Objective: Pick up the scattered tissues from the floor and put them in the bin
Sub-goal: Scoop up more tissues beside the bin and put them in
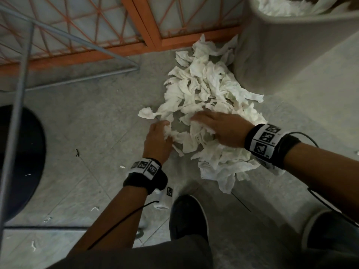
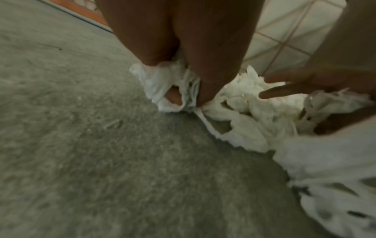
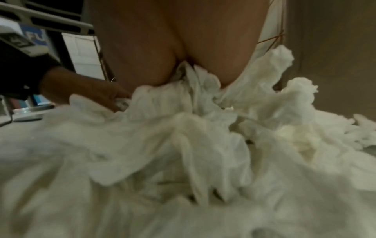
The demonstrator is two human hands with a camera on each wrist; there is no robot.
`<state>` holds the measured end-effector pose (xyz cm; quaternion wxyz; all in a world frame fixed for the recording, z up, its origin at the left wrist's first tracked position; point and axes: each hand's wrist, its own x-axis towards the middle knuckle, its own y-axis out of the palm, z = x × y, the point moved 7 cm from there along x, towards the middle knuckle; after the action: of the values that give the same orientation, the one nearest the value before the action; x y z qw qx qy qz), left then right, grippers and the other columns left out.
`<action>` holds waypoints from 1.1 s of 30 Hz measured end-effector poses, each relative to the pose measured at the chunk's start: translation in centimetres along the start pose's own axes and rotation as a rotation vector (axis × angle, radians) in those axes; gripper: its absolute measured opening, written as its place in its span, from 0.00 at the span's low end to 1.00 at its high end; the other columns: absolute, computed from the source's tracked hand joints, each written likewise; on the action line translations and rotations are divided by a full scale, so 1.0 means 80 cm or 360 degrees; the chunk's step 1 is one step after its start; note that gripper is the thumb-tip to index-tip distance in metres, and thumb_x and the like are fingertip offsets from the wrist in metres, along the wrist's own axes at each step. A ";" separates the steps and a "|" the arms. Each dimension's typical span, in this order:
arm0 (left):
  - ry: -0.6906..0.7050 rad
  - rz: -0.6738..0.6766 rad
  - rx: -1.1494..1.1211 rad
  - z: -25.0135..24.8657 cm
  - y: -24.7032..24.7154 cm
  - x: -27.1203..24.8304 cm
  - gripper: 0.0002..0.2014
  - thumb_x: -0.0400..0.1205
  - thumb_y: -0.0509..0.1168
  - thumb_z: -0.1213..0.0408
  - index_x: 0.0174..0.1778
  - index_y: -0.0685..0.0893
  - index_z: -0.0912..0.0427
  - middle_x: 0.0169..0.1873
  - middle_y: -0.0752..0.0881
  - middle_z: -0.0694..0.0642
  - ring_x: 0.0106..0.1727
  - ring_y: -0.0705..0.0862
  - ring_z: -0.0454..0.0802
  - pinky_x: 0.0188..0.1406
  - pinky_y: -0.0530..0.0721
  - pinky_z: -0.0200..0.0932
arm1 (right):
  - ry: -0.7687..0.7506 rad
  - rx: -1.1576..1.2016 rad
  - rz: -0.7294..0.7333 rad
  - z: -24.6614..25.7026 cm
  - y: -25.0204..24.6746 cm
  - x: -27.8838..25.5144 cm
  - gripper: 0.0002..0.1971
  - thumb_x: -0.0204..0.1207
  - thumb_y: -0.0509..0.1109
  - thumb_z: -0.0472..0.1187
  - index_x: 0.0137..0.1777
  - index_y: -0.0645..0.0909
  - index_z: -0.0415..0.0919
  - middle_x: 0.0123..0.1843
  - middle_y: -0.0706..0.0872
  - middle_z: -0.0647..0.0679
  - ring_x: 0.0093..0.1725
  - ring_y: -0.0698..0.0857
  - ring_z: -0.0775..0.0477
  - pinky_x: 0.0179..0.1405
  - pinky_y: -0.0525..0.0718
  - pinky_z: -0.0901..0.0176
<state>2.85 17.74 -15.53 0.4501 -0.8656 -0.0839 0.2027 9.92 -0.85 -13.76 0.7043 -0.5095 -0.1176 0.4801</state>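
Observation:
A big heap of crumpled white tissues (image 1: 204, 88) lies on the grey floor beside the pale bin (image 1: 281, 45), which has tissues (image 1: 281, 4) inside. My left hand (image 1: 159, 134) is at the heap's left edge, its fingers curled round a wad of tissue (image 2: 158, 83) that wraps them in the left wrist view. Palm down, my right hand (image 1: 219, 127) lies on the near part of the heap with its fingers (image 2: 284, 88) stretched out towards the left hand. In the right wrist view tissue (image 3: 193, 128) bunches up against that palm (image 3: 183, 48); the fingertips are hidden.
An orange wooden lattice frame (image 1: 151, 26) runs along the back. Grey metal rack legs (image 1: 19, 94) and a dark round object (image 1: 23, 162) stand at the left. My two dark shoes (image 1: 186, 216) (image 1: 330, 230) are just behind the heap. Small paper scraps (image 1: 122, 166) dot the floor.

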 end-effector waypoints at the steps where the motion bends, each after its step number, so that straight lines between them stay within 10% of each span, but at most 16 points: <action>1: 0.0027 0.0031 0.0030 -0.002 0.004 0.000 0.22 0.78 0.67 0.70 0.69 0.79 0.57 0.65 0.79 0.64 0.63 0.82 0.62 0.58 0.76 0.43 | -0.0012 -0.0064 0.0076 0.002 0.010 -0.001 0.41 0.76 0.63 0.32 0.82 0.49 0.61 0.86 0.57 0.53 0.77 0.72 0.40 0.58 0.86 0.45; 10: 0.0134 -0.0388 -0.0207 -0.036 -0.045 0.012 0.21 0.78 0.59 0.50 0.38 0.83 0.68 0.40 0.85 0.67 0.43 0.86 0.64 0.45 0.84 0.54 | 0.0224 0.0060 0.0080 -0.011 0.019 -0.013 0.20 0.78 0.61 0.57 0.63 0.81 0.48 0.67 0.76 0.46 0.62 0.82 0.42 0.55 0.83 0.50; 15: -0.0029 -0.0160 0.0148 -0.029 -0.027 0.049 0.22 0.78 0.70 0.49 0.53 0.83 0.66 0.65 0.77 0.59 0.57 0.84 0.56 0.56 0.83 0.50 | 0.0306 0.0300 -0.0328 -0.017 -0.010 -0.035 0.16 0.77 0.67 0.55 0.49 0.85 0.41 0.59 0.86 0.40 0.58 0.84 0.37 0.52 0.81 0.52; 19: 0.0047 -0.0030 0.0130 -0.030 -0.010 0.054 0.23 0.79 0.46 0.55 0.42 0.83 0.67 0.46 0.87 0.67 0.50 0.85 0.66 0.51 0.81 0.57 | 0.0337 0.0496 -0.0567 -0.026 -0.030 -0.049 0.06 0.69 0.68 0.32 0.43 0.75 0.41 0.43 0.82 0.43 0.45 0.81 0.37 0.39 0.69 0.58; 23: 0.0156 -0.0244 0.0018 -0.036 -0.017 0.046 0.13 0.78 0.62 0.62 0.56 0.82 0.61 0.51 0.83 0.64 0.50 0.83 0.59 0.52 0.80 0.49 | 0.0307 0.0640 -0.0676 -0.035 -0.039 -0.056 0.22 0.64 0.64 0.25 0.58 0.78 0.41 0.56 0.78 0.40 0.51 0.81 0.38 0.45 0.82 0.49; 29: 0.0400 -0.0344 -0.0086 -0.088 -0.006 0.042 0.16 0.78 0.65 0.61 0.61 0.84 0.60 0.57 0.79 0.64 0.54 0.85 0.60 0.51 0.78 0.40 | 0.0680 0.0680 -0.0579 -0.061 -0.030 -0.060 0.23 0.72 0.70 0.50 0.66 0.77 0.46 0.63 0.85 0.43 0.61 0.83 0.40 0.56 0.79 0.55; 33: 0.0271 0.0021 0.0194 -0.084 0.046 0.056 0.24 0.78 0.71 0.49 0.67 0.80 0.57 0.63 0.77 0.61 0.61 0.82 0.61 0.58 0.82 0.50 | 0.0747 0.0400 -0.0449 -0.079 -0.018 -0.065 0.14 0.70 0.73 0.50 0.47 0.85 0.39 0.50 0.88 0.39 0.52 0.86 0.37 0.43 0.77 0.56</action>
<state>9.64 12.07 -16.31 0.5060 -0.8513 -0.0274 0.1361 12.15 -8.82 -13.75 0.8295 -0.4941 0.0392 0.2574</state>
